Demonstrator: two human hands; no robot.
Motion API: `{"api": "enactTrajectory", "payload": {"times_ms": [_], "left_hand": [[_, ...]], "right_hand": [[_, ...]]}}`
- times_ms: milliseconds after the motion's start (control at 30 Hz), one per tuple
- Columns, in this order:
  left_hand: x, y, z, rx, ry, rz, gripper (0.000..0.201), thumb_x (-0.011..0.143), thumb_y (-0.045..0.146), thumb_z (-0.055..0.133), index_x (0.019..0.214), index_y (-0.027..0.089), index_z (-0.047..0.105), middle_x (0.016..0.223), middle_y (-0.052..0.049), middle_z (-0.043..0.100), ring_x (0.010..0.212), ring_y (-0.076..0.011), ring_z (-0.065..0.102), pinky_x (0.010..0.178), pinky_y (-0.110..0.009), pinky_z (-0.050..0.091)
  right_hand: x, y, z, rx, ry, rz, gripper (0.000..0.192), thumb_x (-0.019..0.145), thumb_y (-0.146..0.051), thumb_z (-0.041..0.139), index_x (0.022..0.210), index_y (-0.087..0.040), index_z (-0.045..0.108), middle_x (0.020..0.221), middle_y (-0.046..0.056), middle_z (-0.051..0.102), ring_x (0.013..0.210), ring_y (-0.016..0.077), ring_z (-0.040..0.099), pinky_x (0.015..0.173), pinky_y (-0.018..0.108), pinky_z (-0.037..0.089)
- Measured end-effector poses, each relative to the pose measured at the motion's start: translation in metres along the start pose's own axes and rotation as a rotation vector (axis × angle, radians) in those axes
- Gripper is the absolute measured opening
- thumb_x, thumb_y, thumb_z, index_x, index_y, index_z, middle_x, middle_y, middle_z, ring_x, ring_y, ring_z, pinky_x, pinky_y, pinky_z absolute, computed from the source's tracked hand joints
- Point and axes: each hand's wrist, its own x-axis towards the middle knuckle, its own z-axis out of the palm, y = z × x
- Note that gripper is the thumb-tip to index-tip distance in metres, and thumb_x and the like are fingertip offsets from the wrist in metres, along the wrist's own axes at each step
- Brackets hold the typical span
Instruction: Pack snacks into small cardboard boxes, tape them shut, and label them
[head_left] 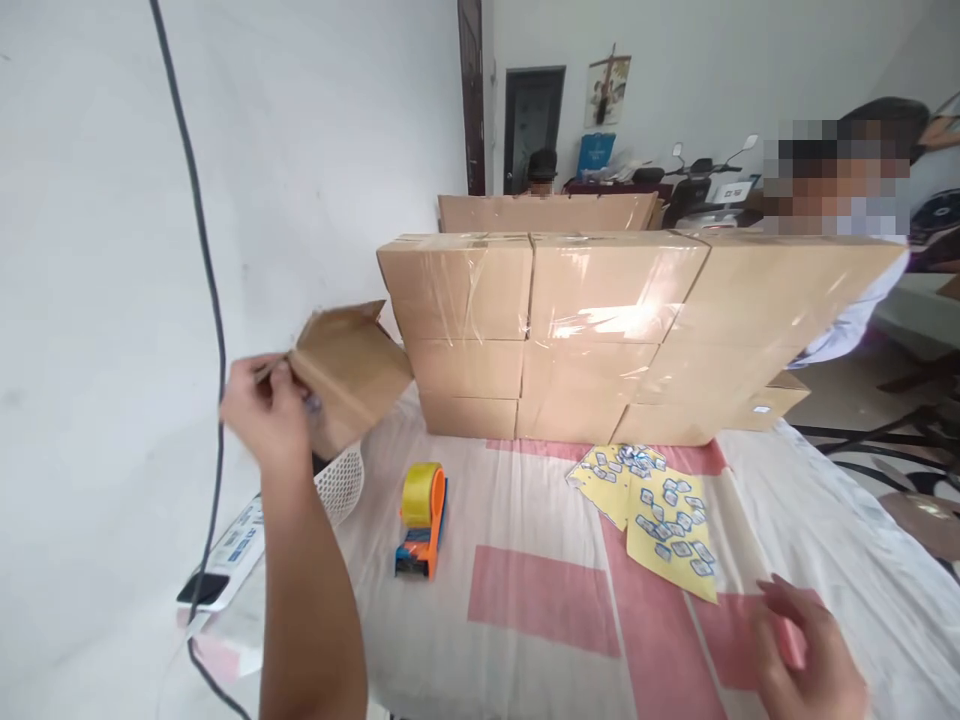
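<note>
White wall (90, 250), dark doorway (532, 125)

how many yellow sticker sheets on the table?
2. Both lie on the table before the stacked boxes: one sticker sheet nearer the boxes, one overlapping it, toward the right hand. More may be underneath.

Left hand (264, 408) raised on a bent forearm, fingers pinched together; right hand (806, 650) low, palm down, fingers loosely spread.

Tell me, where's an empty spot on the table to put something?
The cloth is bare between the tape dispenser and the yellow sticker sheets. Behind, taped boxes crowd it; the left hand holds flat cardboard over a white basket.
</note>
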Motion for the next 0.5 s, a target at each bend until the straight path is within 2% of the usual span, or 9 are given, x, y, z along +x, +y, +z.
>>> {"api": "enactTrajectory", "payload": {"times_ms": [67, 100, 200, 233, 267, 333, 400, 433, 500], "left_hand": [[-0.046, 0.015, -0.041, -0.030, 0.161, 0.072, 0.023, 0.096, 0.025, 0.054, 0.111, 0.012, 0.064, 0.114, -0.011, 0.070, 0.103, -0.0228, 0.070, 0.090, -0.041, 0.059], [-0.069, 0.023, -0.058, -0.126, 0.274, 0.164, 0.019, 0.090, 0.026, 0.064, 0.104, 0.013, 0.067, 0.110, -0.010, 0.072, 0.107, -0.0274, 0.070, 0.093, -0.047, 0.058], [-0.127, 0.043, -0.096, -0.373, 0.537, 0.293, 0.016, 0.078, 0.015, 0.073, 0.092, 0.023, 0.074, 0.091, -0.002, 0.073, 0.082, -0.0275, 0.071, 0.074, -0.048, 0.057], [-0.140, 0.047, -0.104, -0.488, 0.529, 0.294, 0.020, 0.077, 0.014, 0.073, 0.092, 0.028, 0.075, 0.087, 0.000, 0.071, 0.076, -0.0262, 0.067, 0.067, -0.047, 0.054], [-0.151, 0.049, -0.109, -0.599, 0.459, 0.275, 0.023, 0.078, 0.015, 0.072, 0.093, 0.032, 0.075, 0.085, 0.001, 0.070, 0.072, -0.0255, 0.064, 0.062, -0.045, 0.050], [-0.168, 0.050, -0.110, -0.780, 0.184, 0.206, 0.020, 0.080, 0.021, 0.071, 0.092, 0.036, 0.073, 0.085, 0.000, 0.069, 0.071, -0.0252, 0.060, 0.058, -0.044, 0.046], [-0.181, 0.052, -0.098, -0.872, -0.096, 0.124, 0.004, 0.083, 0.029, 0.070, 0.086, 0.032, 0.070, 0.088, -0.002, 0.069, 0.073, -0.0239, 0.060, 0.058, -0.041, 0.047], [-0.188, 0.054, -0.088, -0.907, -0.184, 0.091, 0.006, 0.084, 0.034, 0.070, 0.081, 0.030, 0.066, 0.088, -0.003, 0.069, 0.073, -0.0229, 0.061, 0.058, -0.040, 0.048], [-0.203, 0.060, -0.060, -0.998, -0.343, 0.045, 0.027, 0.085, 0.045, 0.069, 0.072, 0.025, 0.057, 0.080, -0.003, 0.065, 0.067, -0.0195, 0.060, 0.054, -0.035, 0.048]], "right_hand": [[0.005, -0.036, 0.025, 0.076, 0.027, -0.090, 0.024, 0.091, -0.041, 0.058, 0.104, -0.022, 0.063, 0.101, 0.014, 0.071, 0.099, 0.0379, 0.069, 0.081, 0.052, 0.055], [0.007, -0.053, 0.037, 0.153, 0.027, -0.149, 0.018, 0.092, -0.037, 0.058, 0.102, -0.023, 0.062, 0.099, 0.013, 0.070, 0.096, 0.0353, 0.069, 0.081, 0.050, 0.055], [0.013, -0.100, 0.066, 0.445, -0.147, -0.342, 0.021, 0.092, -0.034, 0.063, 0.111, -0.024, 0.064, 0.109, 0.012, 0.068, 0.108, 0.0320, 0.066, 0.092, 0.048, 0.055], [0.015, -0.110, 0.072, 0.536, -0.261, -0.388, 0.032, 0.092, -0.037, 0.065, 0.122, -0.025, 0.062, 0.122, 0.013, 0.066, 0.120, 0.0328, 0.063, 0.098, 0.050, 0.053], [0.017, -0.117, 0.076, 0.624, -0.381, -0.413, 0.047, 0.090, -0.043, 0.068, 0.132, -0.026, 0.058, 0.135, 0.015, 0.062, 0.130, 0.0339, 0.058, 0.104, 0.051, 0.051], [0.022, -0.118, 0.077, 0.757, -0.625, -0.407, 0.075, 0.081, -0.061, 0.074, 0.143, -0.025, 0.054, 0.146, 0.017, 0.058, 0.137, 0.0372, 0.054, 0.106, 0.052, 0.052], [0.027, -0.105, 0.071, 0.744, -0.831, -0.314, 0.081, 0.065, -0.071, 0.080, 0.128, -0.022, 0.069, 0.126, 0.017, 0.071, 0.118, 0.0394, 0.068, 0.092, 0.049, 0.060], [0.029, -0.096, 0.066, 0.678, -0.884, -0.236, 0.073, 0.058, -0.071, 0.084, 0.112, -0.022, 0.076, 0.107, 0.015, 0.077, 0.101, 0.0384, 0.074, 0.083, 0.047, 0.063], [0.030, -0.077, 0.054, 0.534, -0.862, -0.068, 0.052, 0.050, -0.063, 0.088, 0.081, -0.023, 0.079, 0.075, 0.009, 0.077, 0.073, 0.0341, 0.075, 0.065, 0.043, 0.064]]}}
